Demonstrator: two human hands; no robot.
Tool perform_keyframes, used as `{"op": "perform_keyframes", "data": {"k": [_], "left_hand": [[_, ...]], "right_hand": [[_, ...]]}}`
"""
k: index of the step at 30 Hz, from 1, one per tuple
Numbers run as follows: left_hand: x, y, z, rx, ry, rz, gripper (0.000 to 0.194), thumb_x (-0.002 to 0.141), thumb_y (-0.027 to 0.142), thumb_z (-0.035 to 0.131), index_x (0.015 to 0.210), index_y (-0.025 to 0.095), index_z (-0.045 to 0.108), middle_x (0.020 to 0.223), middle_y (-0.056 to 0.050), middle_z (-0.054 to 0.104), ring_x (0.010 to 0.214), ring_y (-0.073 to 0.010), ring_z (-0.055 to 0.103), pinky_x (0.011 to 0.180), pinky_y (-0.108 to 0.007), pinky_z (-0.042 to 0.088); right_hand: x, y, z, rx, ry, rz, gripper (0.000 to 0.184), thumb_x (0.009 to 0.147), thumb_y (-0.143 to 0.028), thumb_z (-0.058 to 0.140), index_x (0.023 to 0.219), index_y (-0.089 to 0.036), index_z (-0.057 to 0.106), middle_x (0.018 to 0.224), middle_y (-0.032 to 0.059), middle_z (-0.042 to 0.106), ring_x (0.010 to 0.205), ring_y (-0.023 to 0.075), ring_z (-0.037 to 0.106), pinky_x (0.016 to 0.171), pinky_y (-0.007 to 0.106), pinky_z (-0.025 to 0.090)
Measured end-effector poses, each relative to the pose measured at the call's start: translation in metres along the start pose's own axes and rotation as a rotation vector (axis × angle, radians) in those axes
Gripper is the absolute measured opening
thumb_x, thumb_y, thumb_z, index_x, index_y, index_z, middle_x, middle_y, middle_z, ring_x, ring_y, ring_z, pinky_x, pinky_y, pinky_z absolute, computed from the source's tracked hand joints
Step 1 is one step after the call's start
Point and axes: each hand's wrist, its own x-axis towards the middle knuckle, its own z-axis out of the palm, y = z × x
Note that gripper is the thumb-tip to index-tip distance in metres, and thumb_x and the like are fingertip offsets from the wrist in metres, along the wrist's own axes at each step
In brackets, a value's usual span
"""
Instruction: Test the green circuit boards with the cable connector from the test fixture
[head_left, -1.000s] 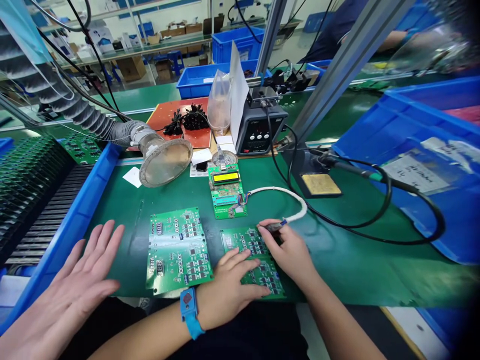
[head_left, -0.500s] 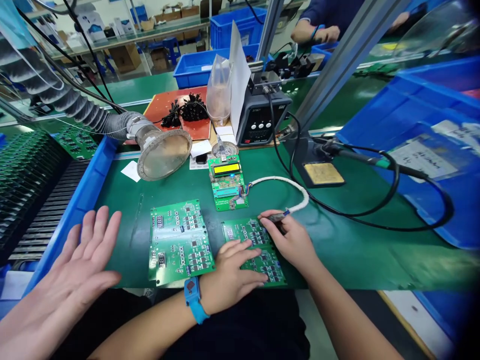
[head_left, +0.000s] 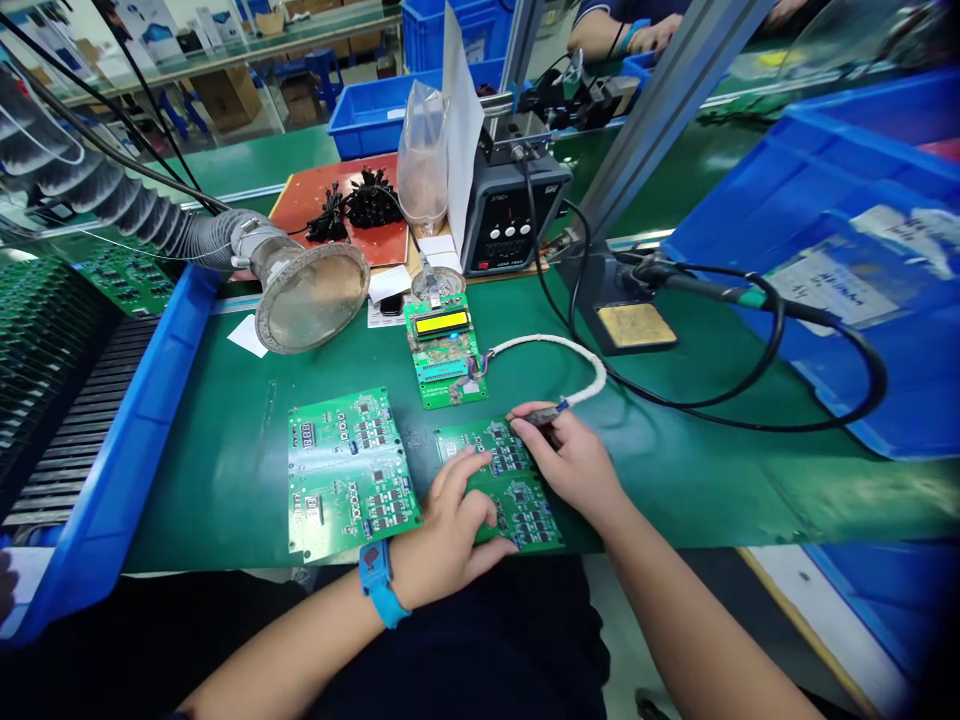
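Note:
My left hand (head_left: 448, 532), with a blue wrist strap (head_left: 377, 584), lies on a small green circuit board (head_left: 526, 512) near the table's front edge, fingers spread and pressing on it. My right hand (head_left: 571, 457) pinches a thin probe (head_left: 541, 412) at the end of a white sleeved cable (head_left: 581, 352) over the board's far right corner. The cable runs back to a green tester board with a lit yellow display (head_left: 444, 350). A larger green circuit board (head_left: 346, 472) lies untouched just left of my left hand.
A fume-extractor funnel (head_left: 311, 295) on a ribbed hose hangs at the left. Behind stand a soldering station (head_left: 510, 215) and an iron stand with a sponge (head_left: 634, 325). Blue bins (head_left: 847, 250) fill the right, a rack of boards (head_left: 45, 370) the left. Another person's hands (head_left: 652, 35) work at the far bench.
The big open hand of another person at the lower left has withdrawn; only a fingertip shows at the frame edge. My left fingers have curled slightly on the board. The view has drifted.

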Motion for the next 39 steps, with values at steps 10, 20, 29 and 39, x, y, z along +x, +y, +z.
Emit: {"op": "perform_keyframes", "data": {"k": [10, 20, 29, 39], "left_hand": [[0.004, 0.003, 0.0, 0.116, -0.13, 0.029, 0.024, 0.082, 0.024, 0.069, 0.089, 0.017, 0.047, 0.144, -0.019, 0.04, 0.138, -0.0347, 0.028, 0.106, -0.052, 0.041], [0.0, 0.001, 0.002, 0.069, -0.071, 0.031, 0.034, 0.081, 0.024, 0.072, 0.093, 0.019, 0.041, 0.142, -0.02, 0.041, 0.139, -0.0326, 0.028, 0.107, -0.05, 0.041], [-0.009, 0.002, 0.004, 0.012, 0.001, -0.06, 0.052, 0.072, 0.039, 0.081, 0.095, 0.02, 0.038, 0.139, -0.024, 0.034, 0.133, -0.0379, 0.037, 0.1, -0.051, 0.047], [-0.005, 0.002, 0.002, 0.096, -0.065, -0.002, 0.062, 0.079, 0.04, 0.074, 0.126, 0.015, 0.043, 0.139, -0.021, 0.038, 0.136, -0.0365, 0.032, 0.107, -0.053, 0.039]], "right_hand": [[0.0, -0.001, 0.001, 0.005, -0.002, -0.002, 0.019, 0.087, -0.036, 0.055, 0.093, -0.019, 0.062, 0.088, 0.0072, 0.07, 0.08, 0.0229, 0.066, 0.077, 0.036, 0.051], [0.0, -0.002, -0.001, -0.011, -0.009, -0.001, 0.019, 0.088, -0.036, 0.054, 0.093, -0.02, 0.062, 0.089, 0.007, 0.07, 0.081, 0.0231, 0.066, 0.077, 0.036, 0.051], [0.0, -0.003, -0.002, -0.019, -0.012, 0.005, 0.02, 0.088, -0.037, 0.054, 0.092, -0.02, 0.062, 0.089, 0.007, 0.069, 0.084, 0.0236, 0.064, 0.078, 0.035, 0.05], [-0.001, -0.002, -0.002, -0.022, -0.014, 0.001, 0.023, 0.089, -0.041, 0.053, 0.093, -0.02, 0.061, 0.09, 0.0076, 0.069, 0.084, 0.0234, 0.065, 0.079, 0.037, 0.051]]}}
